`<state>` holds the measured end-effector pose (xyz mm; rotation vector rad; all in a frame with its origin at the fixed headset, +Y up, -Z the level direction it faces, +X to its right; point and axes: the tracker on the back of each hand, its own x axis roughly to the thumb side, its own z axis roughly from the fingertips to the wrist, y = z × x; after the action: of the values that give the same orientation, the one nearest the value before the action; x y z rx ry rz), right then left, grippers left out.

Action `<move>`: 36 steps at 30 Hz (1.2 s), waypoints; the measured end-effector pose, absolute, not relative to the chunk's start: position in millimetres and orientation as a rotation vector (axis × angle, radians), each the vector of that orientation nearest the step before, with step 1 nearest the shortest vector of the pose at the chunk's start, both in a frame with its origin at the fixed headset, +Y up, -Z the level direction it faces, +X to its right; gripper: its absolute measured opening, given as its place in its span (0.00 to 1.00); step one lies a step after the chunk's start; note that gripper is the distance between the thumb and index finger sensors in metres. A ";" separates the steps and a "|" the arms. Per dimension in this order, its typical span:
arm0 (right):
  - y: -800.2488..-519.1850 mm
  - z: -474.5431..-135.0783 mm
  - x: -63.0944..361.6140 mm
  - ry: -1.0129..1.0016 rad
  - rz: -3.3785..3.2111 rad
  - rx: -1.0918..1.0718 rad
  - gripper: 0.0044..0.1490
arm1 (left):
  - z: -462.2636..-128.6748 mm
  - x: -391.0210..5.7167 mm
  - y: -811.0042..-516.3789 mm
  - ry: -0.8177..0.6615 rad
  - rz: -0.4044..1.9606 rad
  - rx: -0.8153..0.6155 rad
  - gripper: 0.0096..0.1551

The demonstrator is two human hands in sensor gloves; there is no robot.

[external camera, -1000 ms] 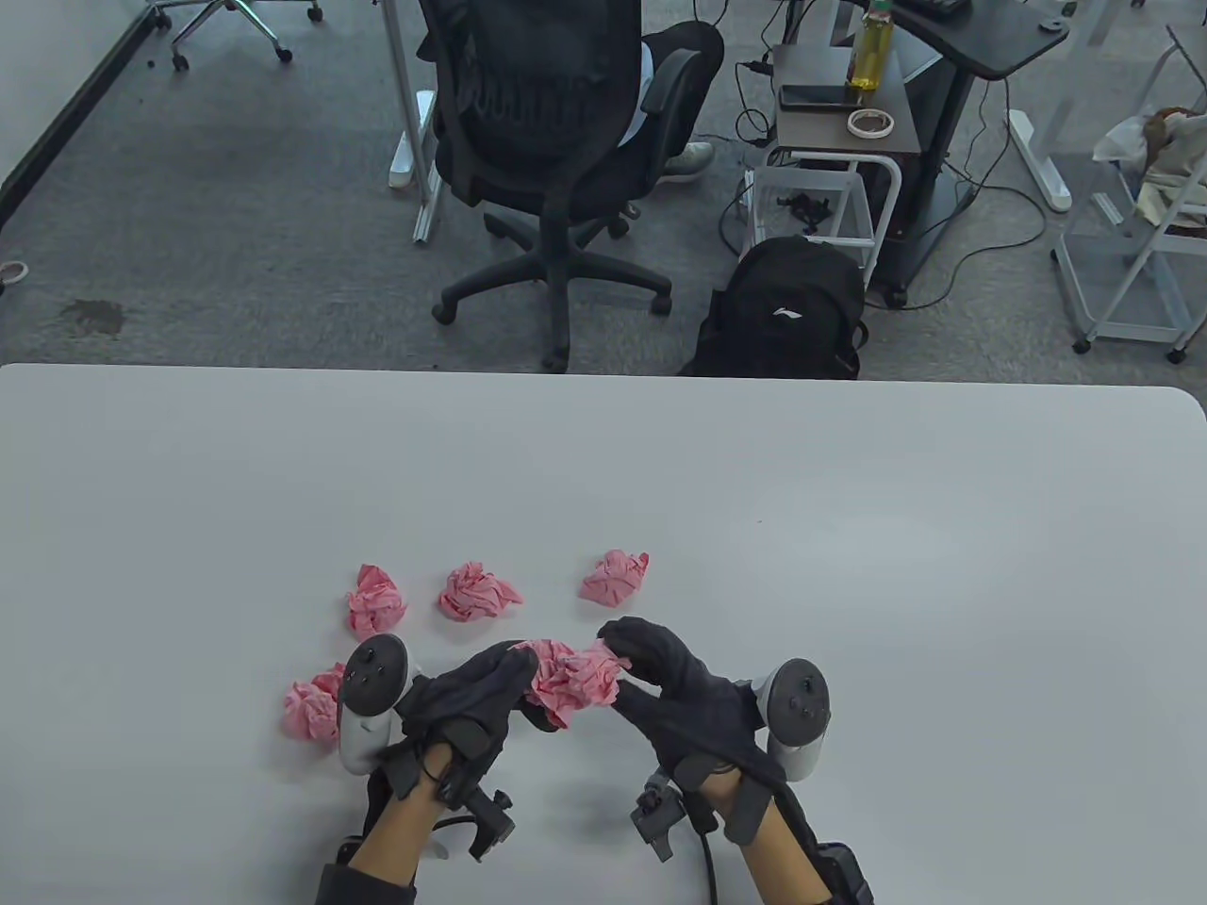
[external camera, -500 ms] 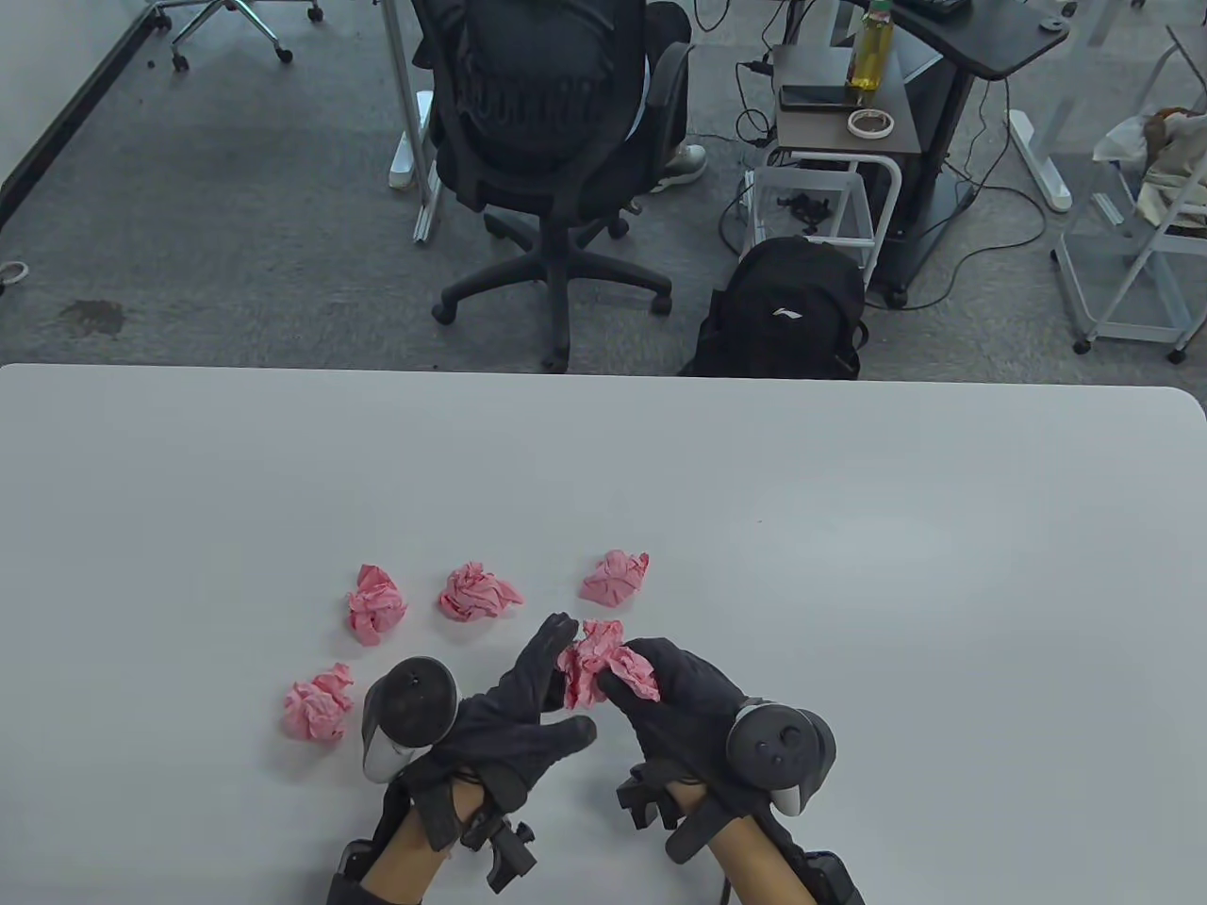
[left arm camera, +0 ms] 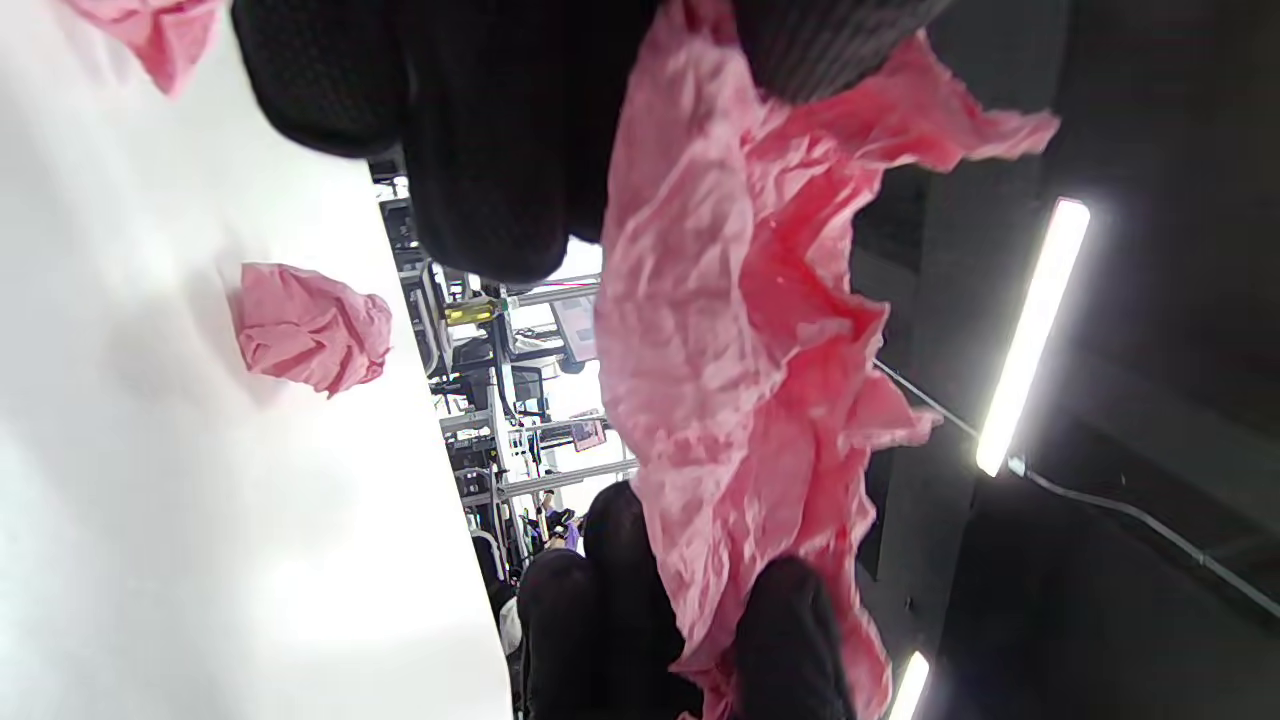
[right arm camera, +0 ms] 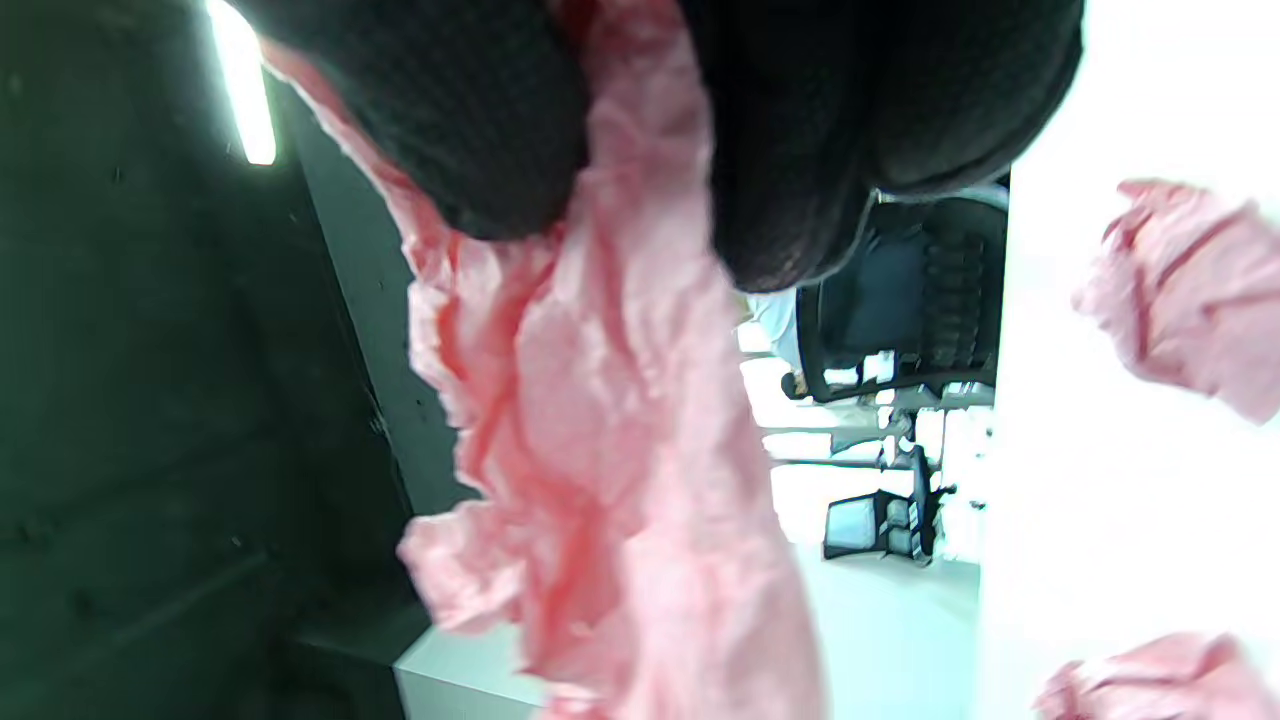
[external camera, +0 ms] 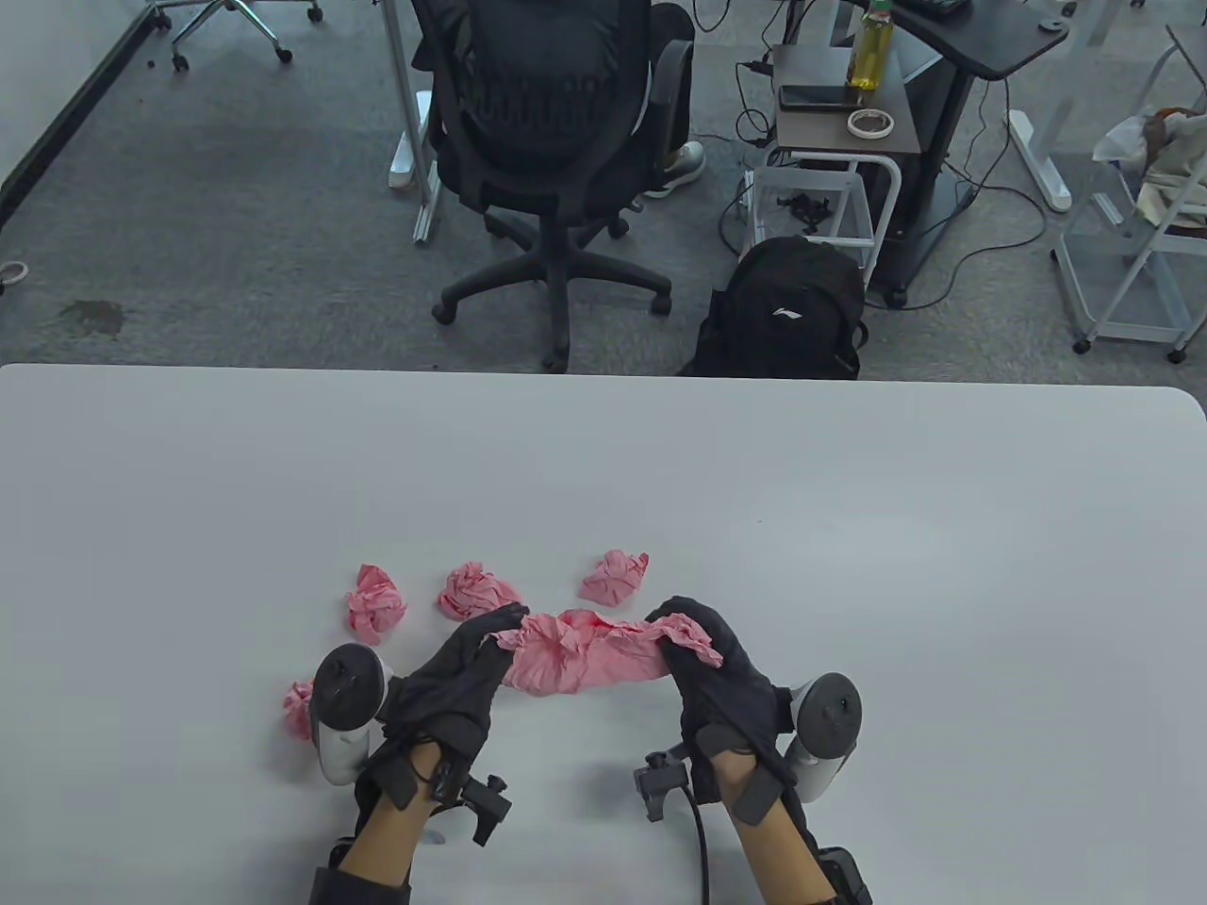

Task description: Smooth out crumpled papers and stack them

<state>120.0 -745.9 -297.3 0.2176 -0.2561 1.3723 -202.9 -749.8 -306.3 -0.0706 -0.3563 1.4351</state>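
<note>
1. The left hand (external camera: 453, 683) and the right hand (external camera: 721, 674) are each pinching one end of a pink paper sheet (external camera: 580, 655), stretching it between them just above the table (external camera: 849, 566).
2. Pulling gently and evenly should open the folds without tearing the thin paper; it could then be laid down and pressed flat.
3. Four crumpled pink balls (external camera: 476, 591) are waiting near the hands.
4. An office chair (external camera: 556, 123) and a black backpack (external camera: 787, 311) are standing beyond the white table.

Thin pink paper (external camera: 580, 657), matt, creased all over. Same wrinkled paper in the balls (external camera: 613, 577). Smooth matt grey-white counter (external camera: 849, 528). Dark knitted cloth on the fingers (left arm camera: 480, 150). Smooth plastic trackers (external camera: 341, 707). Mesh chair (external camera: 537, 94) back.
</note>
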 end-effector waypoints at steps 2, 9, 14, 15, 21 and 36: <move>-746.3 -299.1 122.2 -0.229 1.323 0.228 0.24 | -308.3 -207.1 -754.0 -0.346 1.508 -0.095 0.28; -746.7 -301.1 132.5 -0.277 1.373 0.180 0.23 | -315.0 -210.2 -753.6 -0.526 1.631 -0.142 0.26; -742.2 -301.1 134.8 -0.297 1.341 0.225 0.23 | -310.2 -190.6 -748.5 -0.754 1.693 -0.289 0.54; -741.5 -301.5 134.4 -0.292 1.339 0.242 0.22 | -309.5 -189.2 -749.3 -0.740 1.657 -0.287 0.56; -735.6 -300.4 129.9 -0.279 1.342 0.329 0.22 | -310.1 -192.0 -748.6 -0.556 1.437 -0.201 0.39; -730.0 -296.4 109.8 -0.205 1.468 0.499 0.24 | -296.3 -169.2 -731.9 -0.604 1.044 -0.074 0.24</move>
<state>109.8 -730.0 -296.4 0.4993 -0.2052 1.4683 -169.2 -731.9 -296.3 -0.0739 -0.6035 1.0444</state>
